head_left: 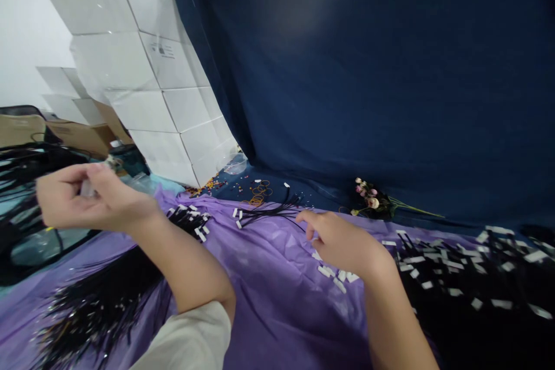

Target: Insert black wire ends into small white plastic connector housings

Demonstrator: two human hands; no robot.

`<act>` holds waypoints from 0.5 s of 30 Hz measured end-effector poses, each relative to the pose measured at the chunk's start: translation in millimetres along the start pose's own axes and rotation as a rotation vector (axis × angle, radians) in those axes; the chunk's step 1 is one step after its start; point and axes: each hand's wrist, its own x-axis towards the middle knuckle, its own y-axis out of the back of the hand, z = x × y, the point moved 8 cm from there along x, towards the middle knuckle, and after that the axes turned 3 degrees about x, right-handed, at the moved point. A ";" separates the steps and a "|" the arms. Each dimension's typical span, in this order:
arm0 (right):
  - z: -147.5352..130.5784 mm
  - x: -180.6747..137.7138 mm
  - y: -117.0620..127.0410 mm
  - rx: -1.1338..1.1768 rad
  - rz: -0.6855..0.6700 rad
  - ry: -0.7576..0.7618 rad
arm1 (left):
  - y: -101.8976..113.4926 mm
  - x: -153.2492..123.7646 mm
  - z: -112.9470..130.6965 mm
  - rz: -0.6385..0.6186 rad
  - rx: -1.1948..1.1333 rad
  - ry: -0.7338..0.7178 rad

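My left hand point(93, 196) is raised at the left, blurred by motion, its fingers curled to the thumb. Something pale shows inside the curl, too smeared to name. My right hand point(336, 243) hovers over the purple cloth point(277, 260), fingers loosely bent and apart, with nothing visible in them. Its fingertips are by the ends of a few thin black cords point(271, 213) with white tags. Small white tags point(338, 277) lie just below that hand. A thick bundle of black cords point(113, 277) with shiny tips is partly hidden behind my left forearm.
A large pile of black cords with white tags point(453, 266) covers the right side. Orange rubber bands point(259, 192), scattered beads point(208, 186), a clear tub point(235, 163) and artificial flowers point(370, 199) lie at the back. White boxes point(151, 81) and a dark blue cloth point(368, 69) stand behind.
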 end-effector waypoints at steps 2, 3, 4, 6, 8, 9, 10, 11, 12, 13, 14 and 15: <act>0.6 -0.5 1.1 0.009 0.011 0.002 | 17.3 -3.4 25.7 0.324 0.048 -0.265; 0.8 -0.6 1.9 0.012 0.017 0.002 | 20.1 -6.6 33.7 0.425 0.033 -0.349; 1.0 -0.7 2.7 0.015 0.022 0.002 | 17.0 -6.0 34.9 0.430 -0.047 -0.356; -1.0 -0.9 5.9 0.024 0.046 0.025 | 8.0 -5.2 31.9 0.382 -0.311 -0.302; -7.4 -2.2 12.1 0.047 0.101 0.092 | -16.5 -5.6 30.4 0.155 -0.451 -0.172; -12.0 -3.8 16.3 0.069 0.142 0.137 | -35.2 -9.0 30.3 -0.027 -0.480 -0.086; -17.3 -6.2 20.8 0.100 0.184 0.187 | -45.0 -14.6 32.1 -0.098 -0.580 -0.047; -23.2 -9.7 25.5 0.137 0.226 0.240 | -57.6 -21.0 33.8 -0.191 -0.662 0.004; -29.5 -14.1 30.0 0.178 0.264 0.294 | -71.7 -28.1 34.8 -0.284 -0.720 0.068; -36.6 -19.5 34.6 0.220 0.299 0.352 | -86.0 -35.6 34.7 -0.360 -0.753 0.139; -44.4 -25.8 38.6 0.261 0.322 0.413 | -100.0 -43.2 33.4 -0.416 -0.767 0.215; -52.5 -32.6 41.8 0.298 0.332 0.474 | -114.3 -51.4 31.1 -0.464 -0.772 0.302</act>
